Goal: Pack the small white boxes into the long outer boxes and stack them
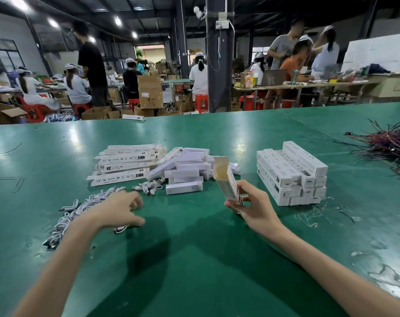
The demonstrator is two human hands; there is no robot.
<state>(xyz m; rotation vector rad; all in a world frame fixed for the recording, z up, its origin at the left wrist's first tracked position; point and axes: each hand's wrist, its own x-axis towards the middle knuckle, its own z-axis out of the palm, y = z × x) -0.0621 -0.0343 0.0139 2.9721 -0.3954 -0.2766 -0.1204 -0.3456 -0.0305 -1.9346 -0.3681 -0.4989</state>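
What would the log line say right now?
right hand: holds open outer box | left hand: over cables | finished stack: right of it

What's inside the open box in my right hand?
The long outer box in the right hand shows bare brown inner walls near its mouth; deeper down is hidden.

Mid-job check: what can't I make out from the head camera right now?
All in the head view:
Outer box in the right hand: its walls hide the lower inside, so contents unknown.
Left hand: fingers blurred; whether it grips a cable is unclear.
Packed stack: front boxes hide rear rows.
Wire tangle: cut off by the right edge.
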